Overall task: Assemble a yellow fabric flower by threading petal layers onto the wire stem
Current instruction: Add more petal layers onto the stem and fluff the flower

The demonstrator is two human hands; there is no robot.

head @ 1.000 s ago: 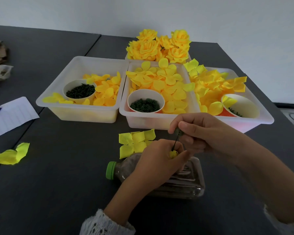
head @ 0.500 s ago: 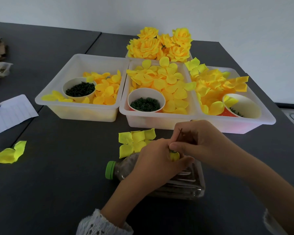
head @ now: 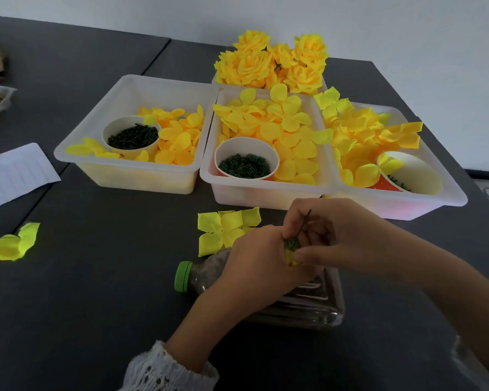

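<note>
My left hand grips a small yellow flower bud above a lying bottle. A thin dark wire stem rises from the bud between both hands. My right hand pinches a small green piece on the stem just above the bud. A yellow-green petal layer lies flat on the table just left of my hands. Most of the bud is hidden by my fingers.
Three white bins hold yellow petals and cups of green parts. Finished yellow flowers sit behind. A green-capped bottle lies under my hands. A loose petal and a paper sheet lie left.
My right hand has slid down the wire stem toward the bud, leaving the stem's tip bare above my fingers. My left hand has stayed in place.
</note>
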